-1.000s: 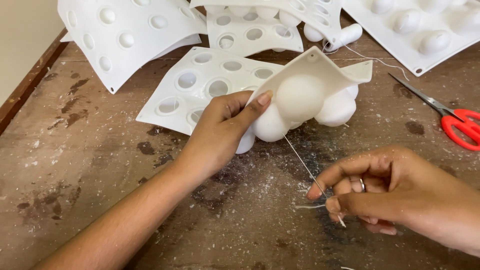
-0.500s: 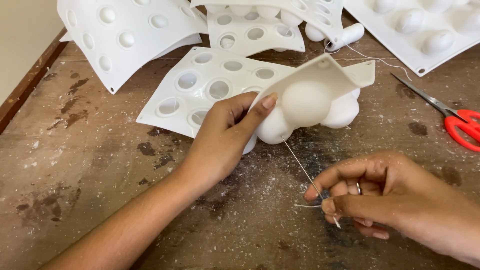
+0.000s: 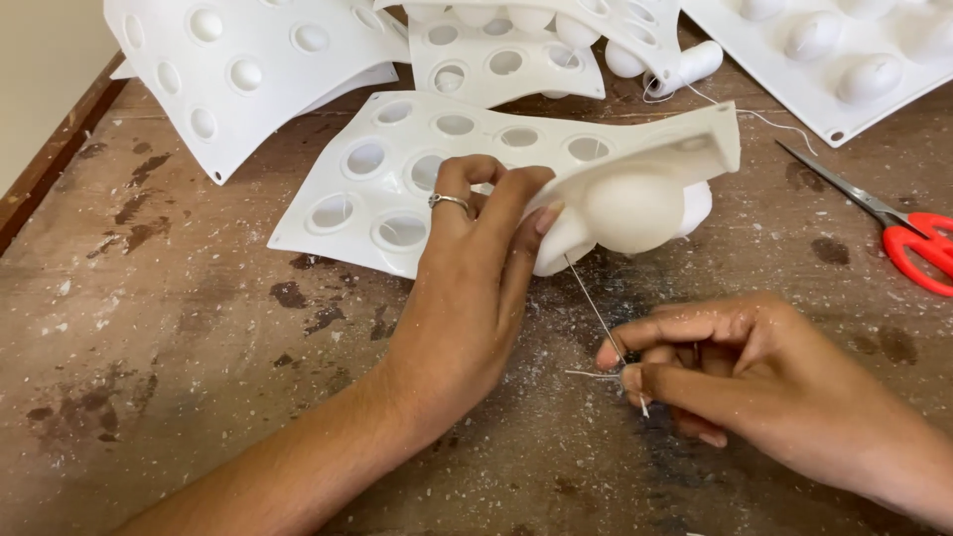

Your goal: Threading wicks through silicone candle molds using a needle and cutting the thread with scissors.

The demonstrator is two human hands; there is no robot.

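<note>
Your left hand [image 3: 467, 288] grips the near edge of a white mold sheet [image 3: 635, 164], thumb and fingers closed on it so that edge is lifted off the wooden table [image 3: 179, 347] and its rounded cups bulge toward you. Your right hand [image 3: 735, 372] pinches a thin white string [image 3: 592, 310] between thumb and forefinger, and the string runs taut up to the underside of the mold. From your head view, more white mold sheets [image 3: 238, 69] lie beyond, and red-handled scissors [image 3: 893, 228] rest well to the right.
</note>
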